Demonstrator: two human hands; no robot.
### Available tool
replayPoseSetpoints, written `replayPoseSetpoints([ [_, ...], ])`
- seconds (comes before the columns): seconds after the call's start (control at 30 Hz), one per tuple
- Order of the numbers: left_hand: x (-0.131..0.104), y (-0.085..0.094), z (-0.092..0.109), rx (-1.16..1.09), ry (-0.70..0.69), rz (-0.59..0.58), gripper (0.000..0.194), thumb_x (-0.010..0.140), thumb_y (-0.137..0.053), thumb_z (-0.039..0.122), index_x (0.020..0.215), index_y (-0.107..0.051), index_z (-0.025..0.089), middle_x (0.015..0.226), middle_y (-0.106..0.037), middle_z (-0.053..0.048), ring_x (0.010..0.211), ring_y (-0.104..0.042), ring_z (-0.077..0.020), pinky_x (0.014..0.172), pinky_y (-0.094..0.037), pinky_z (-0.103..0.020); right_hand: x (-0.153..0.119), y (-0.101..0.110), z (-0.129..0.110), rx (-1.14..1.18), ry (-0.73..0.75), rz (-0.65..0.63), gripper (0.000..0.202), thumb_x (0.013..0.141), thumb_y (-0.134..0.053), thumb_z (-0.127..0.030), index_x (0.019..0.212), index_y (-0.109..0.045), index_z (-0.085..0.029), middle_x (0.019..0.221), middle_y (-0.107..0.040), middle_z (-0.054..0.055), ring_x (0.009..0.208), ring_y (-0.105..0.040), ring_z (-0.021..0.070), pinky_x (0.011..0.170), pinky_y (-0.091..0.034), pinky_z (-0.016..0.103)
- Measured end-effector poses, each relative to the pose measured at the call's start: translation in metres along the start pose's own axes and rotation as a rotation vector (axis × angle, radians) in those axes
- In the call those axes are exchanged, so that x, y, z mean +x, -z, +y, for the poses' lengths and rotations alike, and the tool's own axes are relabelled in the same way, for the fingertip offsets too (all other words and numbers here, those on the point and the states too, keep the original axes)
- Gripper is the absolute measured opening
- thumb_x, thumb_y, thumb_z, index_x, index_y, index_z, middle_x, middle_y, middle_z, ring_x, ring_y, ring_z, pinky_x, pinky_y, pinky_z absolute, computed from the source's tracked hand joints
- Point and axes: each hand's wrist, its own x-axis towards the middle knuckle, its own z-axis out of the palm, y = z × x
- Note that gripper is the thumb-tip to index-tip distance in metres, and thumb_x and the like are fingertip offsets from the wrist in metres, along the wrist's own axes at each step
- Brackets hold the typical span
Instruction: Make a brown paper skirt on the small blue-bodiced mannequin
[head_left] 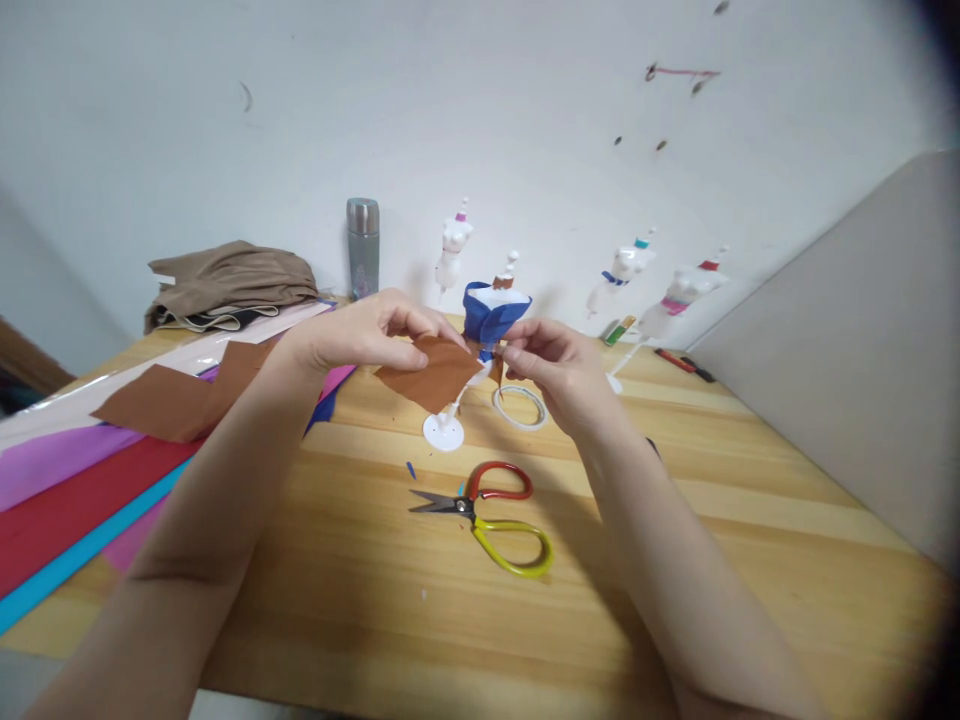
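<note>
Pinching brown fabric (435,378), left hand (367,332) likely steadies it near the mannequin (499,297); right hand (553,370) pinches something unclear; scissors (463,507) lie handy.

At the centre of the frame I see a small white mannequin (499,297) on a round base (443,434), a brown band (502,283) at its neck, blue cloth (493,320) around its chest. Lower left of that, I see angular brown cloth (435,374) held spread.

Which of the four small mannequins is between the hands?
The mannequin wrapped in blue fabric, with the brown neck band. The others stand farther back, wearing a pink band, a teal band and a red band.
</note>
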Motion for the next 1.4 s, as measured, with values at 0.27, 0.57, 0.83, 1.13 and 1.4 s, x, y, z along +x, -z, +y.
replayPoseSetpoints([
  [0.27,0.000,-0.002,0.019,0.102,0.011,-0.072,0.009,0.075,-0.065,0.016,0.077,-0.074,0.019,0.115,-0.080,-0.007,0.109,-0.067,-0.0242,0.096,-0.049,-0.034,0.001,0.000,0.002,0.025,0.016,-0.005,0.035,0.064,-0.093,-0.035,0.074,-0.062,-0.023,0.074,-0.065,-0.001,0.063,-0.059,0.0124,0.062,-0.052,0.032],
  [0.57,0.003,-0.008,0.026,0.197,0.073,-0.130,0.013,0.072,-0.059,0.011,0.060,-0.062,0.017,0.130,-0.079,-0.002,0.106,-0.067,-0.0195,0.089,-0.049,-0.028,0.001,0.002,0.003,0.065,-0.032,-0.111,0.034,0.064,-0.094,-0.040,0.076,-0.068,-0.023,0.074,-0.068,-0.001,0.066,-0.058,0.0121,0.062,-0.049,0.029],
  [0.83,0.007,-0.007,0.016,0.113,0.028,-0.125,0.013,0.073,-0.059,0.014,0.061,-0.059,0.017,0.128,-0.079,-0.004,0.099,-0.067,-0.0189,0.085,-0.047,-0.029,0.001,0.009,-0.002,0.028,-0.106,-0.193,0.031,0.065,-0.092,-0.043,0.077,-0.071,-0.024,0.082,-0.070,0.001,0.073,-0.063,0.0145,0.066,-0.051,0.031],
  [1.13,0.004,-0.005,0.008,0.052,0.040,-0.093,0.026,0.075,-0.065,0.017,0.094,-0.083,0.020,0.124,-0.080,-0.006,0.098,-0.069,-0.0205,0.085,-0.051,-0.031,0.001,0.013,-0.006,-0.054,-0.034,-0.021,0.025,0.067,-0.088,-0.039,0.077,-0.070,-0.025,0.073,-0.065,0.000,0.058,-0.050,0.0122,0.053,-0.040,0.031],
  [1.4,0.003,0.002,-0.001,0.028,0.043,-0.108,0.006,0.079,-0.075,0.023,0.077,-0.079,0.020,0.108,-0.083,-0.004,0.110,-0.071,-0.0234,0.101,-0.052,-0.033,-0.016,0.003,-0.029,-0.160,0.052,-0.156,0.026,0.071,-0.088,-0.042,0.078,-0.068,-0.026,0.071,-0.065,0.000,0.061,-0.054,0.0145,0.057,-0.044,0.033],
])
